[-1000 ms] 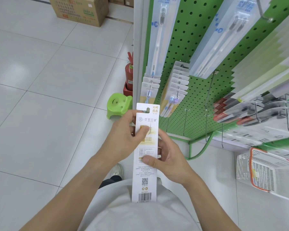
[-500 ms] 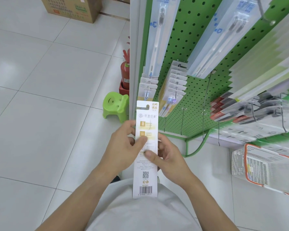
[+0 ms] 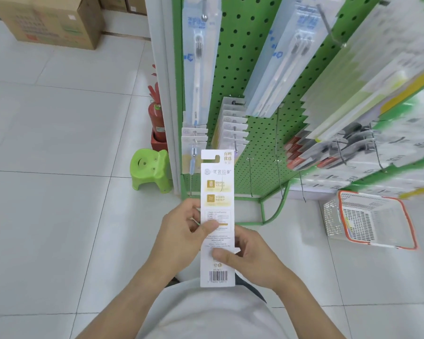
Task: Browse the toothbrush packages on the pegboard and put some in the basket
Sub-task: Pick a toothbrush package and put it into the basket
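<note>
I hold a long white toothbrush package (image 3: 217, 192) upright in front of me, its printed back with a barcode facing me. My left hand (image 3: 181, 233) pinches its left edge near the middle, thumb on the card. My right hand (image 3: 250, 258) grips it lower down on the right, thumb across the front. The green pegboard (image 3: 233, 64) stands ahead, with more toothbrush packages (image 3: 201, 62) hanging on hooks. The white basket with an orange rim (image 3: 411, 223) sits on the floor to the right, below the rack.
A small green plastic stool (image 3: 151, 170) and a red fire extinguisher (image 3: 156, 118) stand left of the rack. A cardboard box (image 3: 47, 18) lies on the white tiled floor at the far left. Bare metal hooks (image 3: 277, 148) stick out of the lower pegboard.
My view has shifted a little, bringing the basket further into sight. Both hands have slid slightly lower on the package, which stays upright in front of me.
</note>
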